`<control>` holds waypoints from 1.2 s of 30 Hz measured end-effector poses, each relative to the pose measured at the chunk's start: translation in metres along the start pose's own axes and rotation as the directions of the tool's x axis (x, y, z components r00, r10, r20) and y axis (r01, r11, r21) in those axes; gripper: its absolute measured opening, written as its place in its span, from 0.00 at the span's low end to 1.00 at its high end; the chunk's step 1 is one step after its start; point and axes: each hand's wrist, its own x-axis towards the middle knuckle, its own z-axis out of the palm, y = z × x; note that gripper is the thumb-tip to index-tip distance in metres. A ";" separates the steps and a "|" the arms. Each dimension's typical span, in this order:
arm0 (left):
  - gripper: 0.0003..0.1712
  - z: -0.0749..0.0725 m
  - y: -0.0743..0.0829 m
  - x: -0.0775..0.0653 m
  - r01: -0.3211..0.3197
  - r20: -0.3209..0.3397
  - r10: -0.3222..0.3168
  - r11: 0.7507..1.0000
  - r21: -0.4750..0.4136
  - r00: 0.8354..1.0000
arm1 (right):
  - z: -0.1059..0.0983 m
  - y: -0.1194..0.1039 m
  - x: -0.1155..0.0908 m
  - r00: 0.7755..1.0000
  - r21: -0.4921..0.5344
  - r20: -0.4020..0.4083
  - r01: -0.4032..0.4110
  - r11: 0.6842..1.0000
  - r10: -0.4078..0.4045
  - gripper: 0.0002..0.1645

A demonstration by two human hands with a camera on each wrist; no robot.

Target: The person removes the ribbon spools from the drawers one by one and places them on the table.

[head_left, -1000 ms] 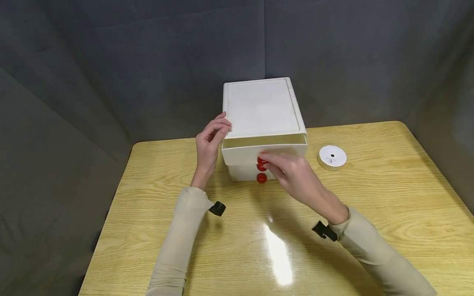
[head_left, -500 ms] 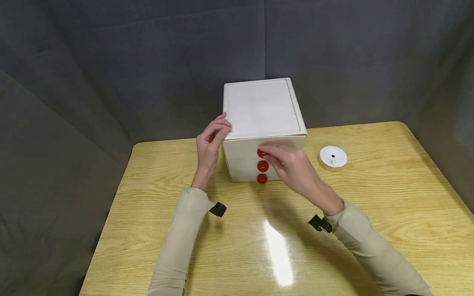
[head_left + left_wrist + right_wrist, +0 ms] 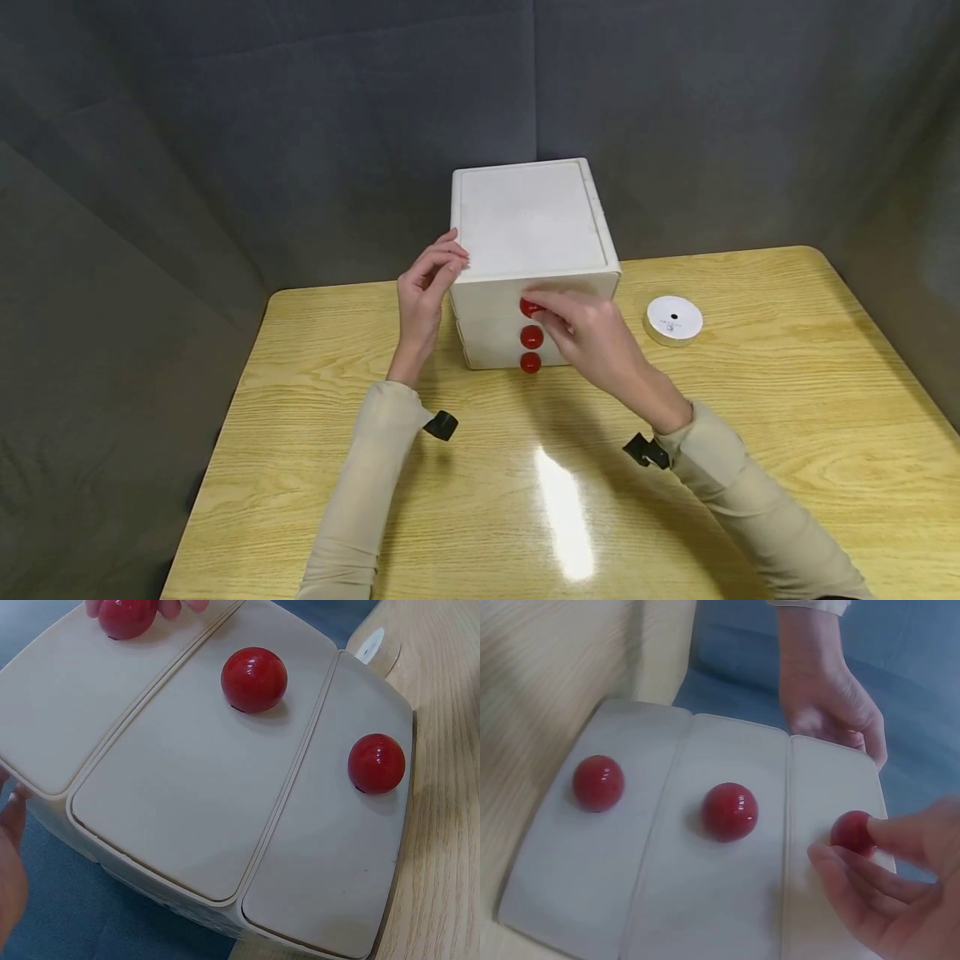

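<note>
A small white chest of drawers (image 3: 532,221) stands at the back of the table, with three round red knobs down its front. My right hand (image 3: 600,337) pinches the top drawer's knob (image 3: 851,833) between thumb and fingers. That top drawer (image 3: 112,690) sits flush under the chest's top. Below it are the middle knob (image 3: 532,337) and the bottom knob (image 3: 530,362), both untouched. My left hand (image 3: 423,292) rests its loosely bent fingers at the chest's upper left front corner. In the left wrist view, only part of that hand shows at the left edge.
To the right of the chest, a white round spool (image 3: 673,320) lies flat on the wooden table (image 3: 300,450). Dark cloth (image 3: 337,125) hangs right behind the chest. Each sleeve has a black device (image 3: 441,426) at the wrist.
The top drawer, partly out a second ago, has slid back into the chest as my right hand moved away from me with the knob. My left hand stayed in place.
</note>
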 end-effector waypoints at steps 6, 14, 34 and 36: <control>0.14 -0.001 0.001 0.000 -0.006 0.006 0.006 1.000 0.003 1.000 | 0.002 0.001 -0.009 0.993 0.022 0.013 -0.114 0.993 0.114 0.18; 0.14 -0.003 0.001 0.001 -0.014 0.003 0.014 1.000 0.018 1.000 | 0.010 0.010 -0.021 0.985 -0.031 0.080 -0.151 0.988 0.153 0.12; 0.14 0.000 0.003 0.000 -0.009 -0.006 0.009 1.000 0.007 1.000 | 0.034 0.025 -0.031 0.987 0.001 0.129 -0.093 0.996 0.092 0.13; 0.14 0.000 0.004 0.000 -0.008 -0.008 0.008 1.000 0.009 1.000 | 0.035 0.025 -0.031 0.988 0.004 0.124 -0.092 0.996 0.090 0.13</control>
